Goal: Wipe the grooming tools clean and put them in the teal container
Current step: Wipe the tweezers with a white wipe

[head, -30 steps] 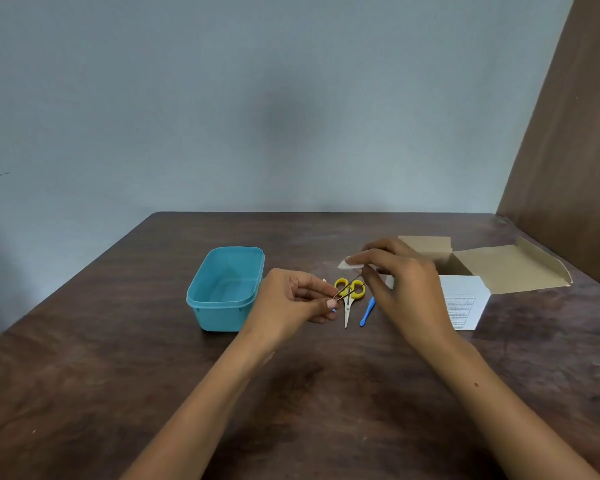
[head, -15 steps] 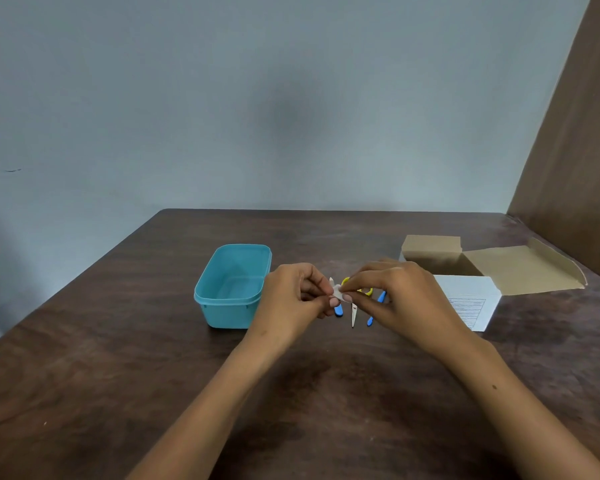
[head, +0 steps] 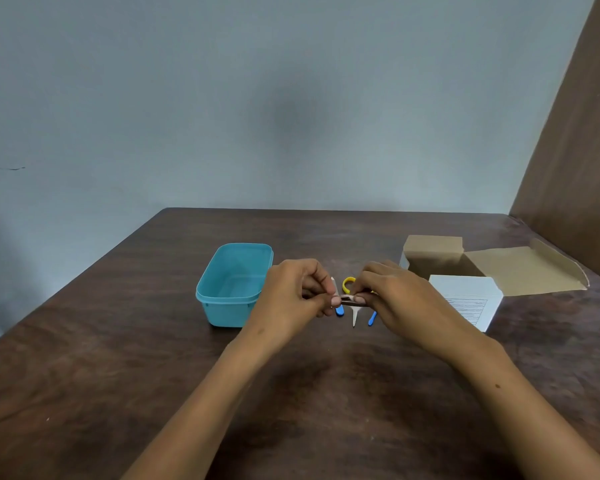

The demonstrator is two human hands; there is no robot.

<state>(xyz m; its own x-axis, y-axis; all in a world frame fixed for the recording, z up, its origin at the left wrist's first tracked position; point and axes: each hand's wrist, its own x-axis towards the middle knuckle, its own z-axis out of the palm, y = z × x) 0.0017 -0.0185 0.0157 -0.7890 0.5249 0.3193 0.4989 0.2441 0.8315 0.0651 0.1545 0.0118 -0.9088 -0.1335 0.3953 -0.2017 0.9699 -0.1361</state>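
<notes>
Fingers of left hand and right hand curled, pinching small dark tool between them, beside teal container.

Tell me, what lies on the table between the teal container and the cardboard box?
In the head view, both hands meet there: the left hand and right hand pinch a thin dark tool. Beneath lie yellow-handled scissors and two blue-handled tools.
</notes>
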